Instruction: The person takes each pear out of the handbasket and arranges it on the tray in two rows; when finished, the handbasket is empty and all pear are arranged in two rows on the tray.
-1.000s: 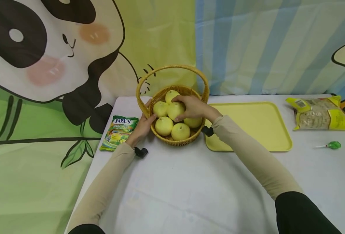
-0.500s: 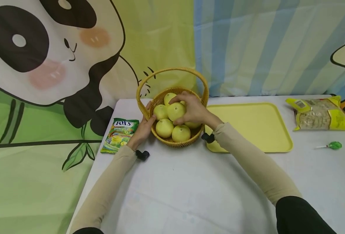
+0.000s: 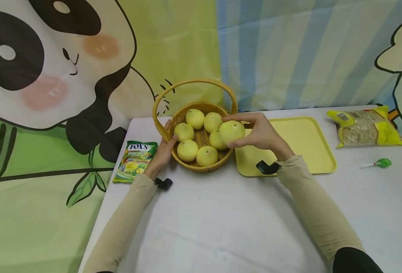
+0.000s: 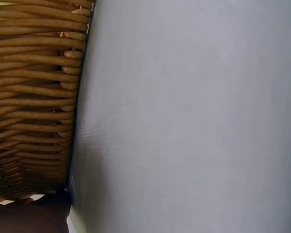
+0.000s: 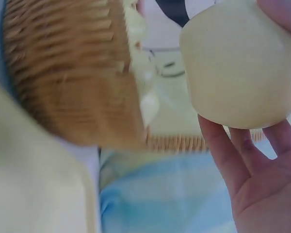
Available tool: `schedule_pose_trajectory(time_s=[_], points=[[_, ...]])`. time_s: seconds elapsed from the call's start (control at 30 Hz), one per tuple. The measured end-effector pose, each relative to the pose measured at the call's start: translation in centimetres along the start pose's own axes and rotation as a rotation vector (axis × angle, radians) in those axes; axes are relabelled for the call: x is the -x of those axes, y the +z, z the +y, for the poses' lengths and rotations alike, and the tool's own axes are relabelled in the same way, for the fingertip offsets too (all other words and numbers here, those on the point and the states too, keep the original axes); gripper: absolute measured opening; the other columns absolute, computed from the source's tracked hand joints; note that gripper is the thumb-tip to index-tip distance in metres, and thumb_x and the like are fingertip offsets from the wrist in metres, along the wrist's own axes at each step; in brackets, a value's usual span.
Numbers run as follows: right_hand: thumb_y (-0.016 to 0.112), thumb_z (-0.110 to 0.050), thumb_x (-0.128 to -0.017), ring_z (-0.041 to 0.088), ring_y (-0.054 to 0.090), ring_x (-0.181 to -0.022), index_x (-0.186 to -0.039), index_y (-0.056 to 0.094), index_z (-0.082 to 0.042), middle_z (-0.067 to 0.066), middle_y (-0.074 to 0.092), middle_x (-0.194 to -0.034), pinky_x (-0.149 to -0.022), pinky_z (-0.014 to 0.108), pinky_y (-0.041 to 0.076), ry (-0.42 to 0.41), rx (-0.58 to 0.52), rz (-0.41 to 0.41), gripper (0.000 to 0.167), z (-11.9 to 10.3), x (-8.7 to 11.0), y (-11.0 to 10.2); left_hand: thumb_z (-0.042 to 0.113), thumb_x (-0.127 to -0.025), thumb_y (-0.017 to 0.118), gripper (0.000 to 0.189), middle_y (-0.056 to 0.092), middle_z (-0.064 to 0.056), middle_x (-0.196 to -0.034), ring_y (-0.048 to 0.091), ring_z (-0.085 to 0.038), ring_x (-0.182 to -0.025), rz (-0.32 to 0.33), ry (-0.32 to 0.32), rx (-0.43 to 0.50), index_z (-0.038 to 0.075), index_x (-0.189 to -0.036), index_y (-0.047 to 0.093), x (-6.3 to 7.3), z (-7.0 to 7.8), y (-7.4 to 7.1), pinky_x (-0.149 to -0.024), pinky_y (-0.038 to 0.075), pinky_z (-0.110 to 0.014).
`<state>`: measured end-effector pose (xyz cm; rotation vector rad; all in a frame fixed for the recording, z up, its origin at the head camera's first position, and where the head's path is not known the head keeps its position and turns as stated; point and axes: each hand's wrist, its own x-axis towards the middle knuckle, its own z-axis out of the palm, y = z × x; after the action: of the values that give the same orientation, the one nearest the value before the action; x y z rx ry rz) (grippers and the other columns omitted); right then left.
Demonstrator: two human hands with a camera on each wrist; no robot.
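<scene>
A wicker basket (image 3: 203, 169) with a tall hooped handle stands at the table's back, holding several round, pale yellow-green pears (image 3: 187, 150). My left hand (image 3: 162, 156) grips its left side, thumb at the rim; in the left wrist view the woven wall (image 4: 29, 97) fills the left edge. Above the basket's right rim, my right hand (image 3: 261, 132) holds one pear (image 3: 232, 132) between thumb and fingers. The right wrist view shows this smooth pear (image 5: 242, 63) up close, with fingers (image 5: 223, 150) against its underside.
A yellow tray (image 3: 310, 148) lies right of the basket, partly under my right hand and wrist. Left of it is a green FOX'S candy bag (image 3: 136, 161). Farther right are a yellow-and-clear food bag (image 3: 365, 131) and a green lollipop (image 3: 382, 163).
My right hand has lifted one pear from the middle of the pile and moved right with it, to the basket's right rim. The left hand keeps its hold on the basket.
</scene>
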<state>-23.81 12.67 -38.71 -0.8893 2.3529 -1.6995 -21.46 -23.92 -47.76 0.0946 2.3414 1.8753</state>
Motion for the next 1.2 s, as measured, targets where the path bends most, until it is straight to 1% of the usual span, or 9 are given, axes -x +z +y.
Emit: schedule_pose_trajectory(time_s=[0.17,0.27,0.33,0.4,0.5,0.63,0.83,0.93,1.2], points=[[0.097,-0.001,-0.071,0.014,0.064,-0.127,-0.134,0.075,-0.01,0.006,0.073,-0.136,-0.094,0.026,0.059,0.004,-0.065,0.058,0.067,2.9,1.1,-2.5,0.043,-0.115,0.036,0.066,0.003,-0.002,-0.18,0.008,-0.019,-0.165,0.005,0.007,0.005,0.051,-0.167,-0.002,0.2,0.2,0.1,-0.135,0.007,-0.044],[0.095,0.001,-0.075,0.018,0.069,-0.119,-0.136,0.073,-0.009,0.009,0.069,-0.142,-0.088,0.026,0.062,0.064,-0.113,0.082,0.065,5.0,1.0,-3.9,0.039,-0.115,0.037,0.066,0.004,-0.004,-0.18,0.009,-0.019,-0.165,0.007,0.021,0.024,0.048,-0.169,-0.001,0.2,0.4,0.1,-0.135,0.007,-0.043],[0.094,-0.002,-0.078,0.02,0.071,-0.114,-0.137,0.072,-0.01,0.009,0.065,-0.147,-0.083,0.028,0.064,0.124,-0.114,0.086,0.064,6.2,0.6,-4.4,0.037,-0.115,0.037,0.067,0.005,-0.005,-0.18,0.009,-0.02,-0.165,0.014,0.027,0.026,0.046,-0.17,-0.001,0.2,0.5,0.1,-0.135,0.009,-0.043],[0.095,-0.008,-0.078,0.02,0.069,-0.116,-0.137,0.073,-0.014,0.007,0.063,-0.15,-0.08,0.028,0.063,0.184,-0.095,0.085,0.063,7.2,0.1,-4.7,0.034,-0.115,0.037,0.067,0.006,-0.006,-0.18,0.01,-0.021,-0.165,0.029,0.032,0.027,0.043,-0.17,0.0,0.2,0.5,0.2,-0.135,0.01,-0.044],[0.096,-0.013,-0.079,0.022,0.063,-0.127,-0.138,0.073,-0.017,0.006,0.062,-0.151,-0.081,0.026,0.062,0.233,-0.046,0.057,0.063,8.3,-0.8,-4.8,0.029,-0.115,0.037,0.066,0.008,-0.008,-0.18,0.011,-0.022,-0.165,0.059,0.038,0.03,0.041,-0.171,0.002,0.3,0.4,0.4,-0.135,0.011,-0.045],[0.096,-0.016,-0.079,0.023,0.058,-0.134,-0.138,0.072,-0.018,0.005,0.063,-0.15,-0.085,0.024,0.059,0.255,-0.016,0.023,0.064,9.3,-1.6,-4.7,0.022,-0.115,0.037,0.065,0.01,-0.009,-0.179,0.013,-0.022,-0.164,0.098,0.057,0.064,0.037,-0.172,0.008,0.2,0.4,0.9,-0.135,0.012,-0.043],[0.096,-0.012,-0.078,0.021,0.065,-0.118,-0.141,0.07,-0.011,0.008,0.063,-0.149,-0.084,0.024,0.059,0.299,-0.054,0.011,0.068,10.3,-2.1,-4.6,0.016,-0.115,0.036,0.063,0.017,-0.011,-0.177,0.019,-0.023,-0.163,0.123,0.092,0.123,0.034,-0.171,0.014,0.0,0.1,1.4,-0.134,0.015,-0.044],[0.095,-0.009,-0.079,0.019,0.066,-0.113,-0.142,0.069,-0.011,0.01,0.063,-0.149,-0.084,0.023,0.059,0.303,-0.069,-0.002,0.068,10.7,-2.3,-4.6,0.015,-0.115,0.034,0.062,0.019,-0.01,-0.177,0.02,-0.023,-0.163,0.133,0.099,0.121,0.033,-0.171,0.015,0.0,0.0,1.4,-0.134,0.015,-0.043],[0.09,-0.004,-0.083,0.019,0.066,-0.111,-0.145,0.066,-0.012,0.011,0.062,-0.147,-0.087,0.023,0.058,0.276,-0.101,-0.033,0.067,11.3,-2.7,-4.2,0.012,-0.114,0.034,0.065,0.016,-0.01,-0.178,0.018,-0.023,-0.164,0.144,0.106,0.119,0.032,-0.172,0.013,0.0,0.0,1.5,-0.135,0.012,-0.042]])
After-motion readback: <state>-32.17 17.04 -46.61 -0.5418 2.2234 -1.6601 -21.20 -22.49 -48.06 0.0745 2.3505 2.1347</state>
